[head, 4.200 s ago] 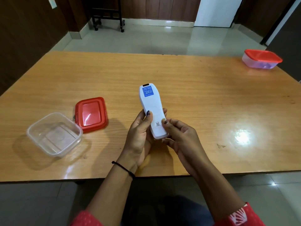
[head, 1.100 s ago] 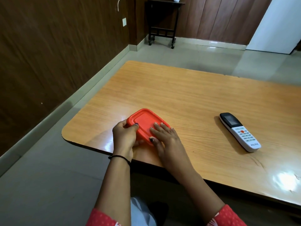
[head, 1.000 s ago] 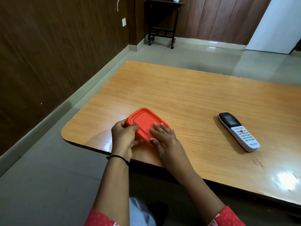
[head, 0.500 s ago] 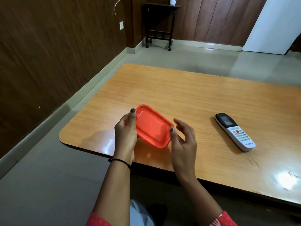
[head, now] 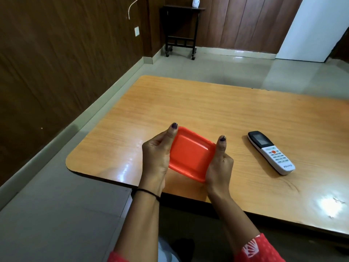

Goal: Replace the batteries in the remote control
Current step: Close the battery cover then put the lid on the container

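Both hands grip one red lid (head: 190,156), tilted up toward the camera. The left hand (head: 156,157) is on its 9 o'clock side and the right hand (head: 219,167) on its 3 o'clock side, above the near edge of the desk (head: 207,106). The desk's rounded corner lies at 9 o'clock from the hands, and its wood surface stretches on toward 12 o'clock. One remote control (head: 270,152) lies face up on the desk at 3 o'clock, apart from the right hand.

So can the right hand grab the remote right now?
Probably yes, but not straight away. The remote lies on the table to the right of the right hand, with nothing between them. That hand is busy: with the left hand it grips the red lid, so it must let go first.
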Available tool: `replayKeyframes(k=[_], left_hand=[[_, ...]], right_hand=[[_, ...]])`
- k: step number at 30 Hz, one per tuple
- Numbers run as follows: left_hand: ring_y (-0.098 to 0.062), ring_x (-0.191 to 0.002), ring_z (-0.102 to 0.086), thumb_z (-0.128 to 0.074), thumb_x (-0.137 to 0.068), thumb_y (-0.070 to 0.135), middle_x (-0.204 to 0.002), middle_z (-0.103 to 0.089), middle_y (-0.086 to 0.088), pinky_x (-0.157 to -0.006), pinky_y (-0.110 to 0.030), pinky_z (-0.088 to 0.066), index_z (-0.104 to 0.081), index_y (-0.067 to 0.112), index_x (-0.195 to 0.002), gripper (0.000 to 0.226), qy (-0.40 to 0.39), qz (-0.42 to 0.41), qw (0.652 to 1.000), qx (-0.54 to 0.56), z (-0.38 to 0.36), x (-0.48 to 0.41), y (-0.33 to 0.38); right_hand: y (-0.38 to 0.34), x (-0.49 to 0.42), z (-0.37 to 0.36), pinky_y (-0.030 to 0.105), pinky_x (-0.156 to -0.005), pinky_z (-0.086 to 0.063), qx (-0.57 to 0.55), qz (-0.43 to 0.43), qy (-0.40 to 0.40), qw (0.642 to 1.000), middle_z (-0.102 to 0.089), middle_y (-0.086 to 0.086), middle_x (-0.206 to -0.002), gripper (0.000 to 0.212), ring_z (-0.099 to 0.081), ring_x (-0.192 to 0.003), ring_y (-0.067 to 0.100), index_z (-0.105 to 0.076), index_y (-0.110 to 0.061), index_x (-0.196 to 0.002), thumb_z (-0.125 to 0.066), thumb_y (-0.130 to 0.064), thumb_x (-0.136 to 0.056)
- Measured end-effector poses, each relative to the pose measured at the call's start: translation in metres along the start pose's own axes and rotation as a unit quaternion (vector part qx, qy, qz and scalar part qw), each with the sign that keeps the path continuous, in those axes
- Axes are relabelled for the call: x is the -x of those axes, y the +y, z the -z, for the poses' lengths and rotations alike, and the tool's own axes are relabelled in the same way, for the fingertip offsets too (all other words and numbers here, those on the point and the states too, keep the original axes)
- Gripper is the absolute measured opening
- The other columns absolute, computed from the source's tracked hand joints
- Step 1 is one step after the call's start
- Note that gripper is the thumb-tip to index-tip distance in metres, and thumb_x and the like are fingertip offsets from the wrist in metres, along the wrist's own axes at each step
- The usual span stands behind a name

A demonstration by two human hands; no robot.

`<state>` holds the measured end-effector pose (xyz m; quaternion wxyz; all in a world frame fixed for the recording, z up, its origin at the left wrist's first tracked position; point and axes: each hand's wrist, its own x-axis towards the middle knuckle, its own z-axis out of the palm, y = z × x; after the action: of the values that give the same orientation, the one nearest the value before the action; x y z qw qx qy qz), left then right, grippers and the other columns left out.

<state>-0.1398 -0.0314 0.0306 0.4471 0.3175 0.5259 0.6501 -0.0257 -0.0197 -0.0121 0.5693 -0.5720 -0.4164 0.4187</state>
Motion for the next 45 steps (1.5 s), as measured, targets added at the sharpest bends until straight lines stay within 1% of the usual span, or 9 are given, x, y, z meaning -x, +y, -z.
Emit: replayKeyframes(k=[7,12,15,18,20,25,33,39,45], left_hand=[[-0.009,-0.053,-0.031,-0.068,-0.082,0.038,-0.061,-0.03,-0.003,-0.045,-0.019,-0.028,-0.053,0.018,-0.052,0.039,0.051,-0.023,0.998,0.0,-0.003,-0.005,0.0],[-0.019,-0.066,-0.047,-0.066,-0.076,0.056,-0.067,-0.045,-0.006,-0.062,-0.032,-0.041,-0.059,0.02,-0.05,0.045,0.157,0.026,0.986,0.037,0.02,-0.014,0.0],[-0.026,-0.081,-0.06,-0.066,-0.066,0.064,-0.078,-0.06,-0.003,-0.077,-0.042,-0.049,-0.071,0.026,-0.062,0.039,0.187,0.034,0.98,0.066,0.04,-0.018,0.004],[-0.028,-0.107,-0.063,-0.069,-0.079,0.044,-0.109,-0.07,-0.006,-0.093,-0.054,-0.049,-0.072,0.024,-0.093,0.024,0.22,0.038,0.967,0.118,0.061,-0.024,0.001],[-0.023,-0.116,-0.059,-0.067,-0.086,0.024,-0.124,-0.064,-0.01,-0.1,-0.04,-0.046,-0.066,0.016,-0.11,0.025,0.259,0.022,0.959,0.115,0.074,-0.028,0.0],[-0.018,-0.127,-0.049,-0.055,-0.09,-0.002,-0.142,-0.049,-0.01,-0.098,-0.024,-0.038,-0.041,0.01,-0.14,0.054,0.35,0.014,0.931,0.101,0.11,-0.036,-0.004],[-0.019,-0.12,-0.056,-0.053,-0.087,-0.009,-0.133,-0.057,-0.006,-0.104,-0.041,-0.043,-0.05,0.016,-0.134,0.053,0.373,0.005,0.924,0.081,0.138,-0.044,-0.017],[-0.011,-0.115,-0.055,-0.055,-0.086,-0.008,-0.132,-0.057,-0.004,-0.094,-0.025,-0.043,-0.049,0.015,-0.134,0.054,0.392,-0.016,0.918,0.061,0.136,-0.044,-0.018],[-0.016,-0.126,-0.051,-0.053,-0.087,-0.01,-0.139,-0.051,-0.008,-0.102,-0.027,-0.044,-0.044,0.011,-0.137,0.055,0.43,-0.084,0.899,0.002,0.122,-0.029,-0.001]], right_hand=[[-0.009,-0.002,0.0,0.033,-0.054,-0.042,-0.017,0.004,-0.055,0.998,-0.046,0.015,-0.06,0.073,-0.049,-0.054,0.026,-0.051,-0.006,-0.069,-0.029,-0.076,-0.077],[-0.014,0.002,-0.012,0.03,-0.05,-0.047,0.125,0.057,-0.168,0.976,-0.061,-0.001,-0.08,0.045,-0.061,-0.069,0.019,-0.056,-0.021,-0.095,-0.027,-0.057,-0.093],[-0.012,0.006,-0.023,0.027,-0.045,-0.04,0.114,0.01,-0.2,0.973,-0.054,0.0,-0.064,0.036,-0.051,-0.052,0.015,-0.061,-0.016,-0.095,-0.038,-0.043,-0.097],[-0.012,0.014,-0.045,0.027,-0.036,-0.042,0.073,-0.055,-0.202,0.975,-0.057,0.005,-0.053,0.02,-0.051,-0.039,0.019,-0.061,-0.014,-0.104,-0.047,-0.026,-0.097],[-0.013,0.022,-0.065,0.037,-0.041,-0.052,0.06,-0.053,-0.207,0.975,-0.064,0.005,-0.056,0.009,-0.059,-0.043,0.024,-0.06,-0.023,-0.097,-0.051,-0.02,-0.095],[-0.014,0.035,-0.122,0.044,-0.048,-0.054,0.03,-0.081,-0.249,0.965,-0.065,0.011,-0.056,0.023,-0.061,-0.04,0.026,-0.056,-0.031,-0.076,-0.05,-0.018,-0.095],[-0.001,0.031,-0.166,0.031,-0.038,-0.042,0.079,-0.097,-0.312,0.942,-0.065,0.013,-0.058,0.016,-0.05,-0.029,0.022,-0.059,-0.014,-0.094,-0.046,-0.023,-0.097],[0.003,0.024,-0.17,0.026,-0.037,-0.043,0.098,-0.098,-0.31,0.941,-0.064,0.01,-0.057,0.033,-0.051,-0.028,0.019,-0.056,-0.013,-0.123,-0.047,-0.03,-0.097],[-0.017,0.018,-0.142,0.027,-0.038,-0.048,0.077,-0.108,-0.305,0.943,-0.06,0.008,-0.079,0.037,-0.06,-0.05,0.017,-0.055,-0.005,-0.119,-0.051,-0.033,-0.095]])
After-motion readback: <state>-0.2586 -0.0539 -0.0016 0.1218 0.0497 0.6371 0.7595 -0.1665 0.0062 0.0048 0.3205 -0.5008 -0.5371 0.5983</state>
